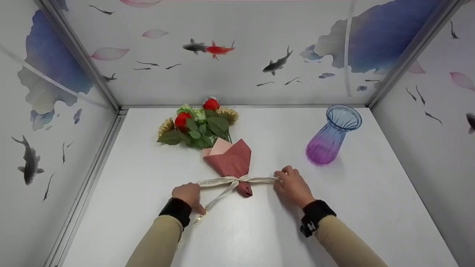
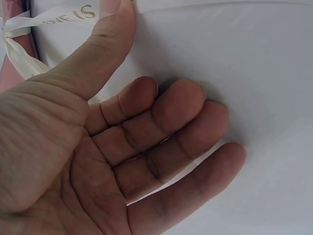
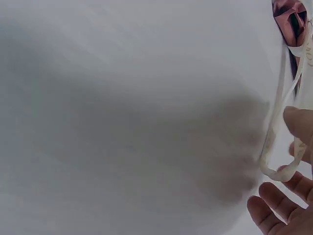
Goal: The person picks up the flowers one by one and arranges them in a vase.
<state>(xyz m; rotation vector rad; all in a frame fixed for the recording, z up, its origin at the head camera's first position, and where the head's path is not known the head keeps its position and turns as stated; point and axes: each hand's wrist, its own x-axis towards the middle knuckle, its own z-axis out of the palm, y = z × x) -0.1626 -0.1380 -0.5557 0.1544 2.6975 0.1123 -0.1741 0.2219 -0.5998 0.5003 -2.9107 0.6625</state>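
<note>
A cream ribbon (image 1: 217,181) with printed lettering is tied in a bow around a dusky-red paper bouquet wrap (image 1: 232,161). On the left, my left hand (image 1: 187,194) lies over one loop. Its thumb (image 2: 93,58) touches a ribbon tail in the left wrist view. The other fingers are loosely bent, apart from the thumb, with nothing seen in the palm. What they touch underneath is hidden. My right hand (image 1: 293,187) pinches the right loop between thumb and index finger. In the right wrist view, the loop's rounded end (image 3: 276,174) hangs beside its other fingers.
Artificial flowers (image 1: 200,124), red, green and yellow with leaves, lie behind the wrap. At the right stands a glass vase (image 1: 328,142), blue above and purple below. Printed panels (image 1: 237,85) enclose the white table (image 1: 245,237) at the back and sides.
</note>
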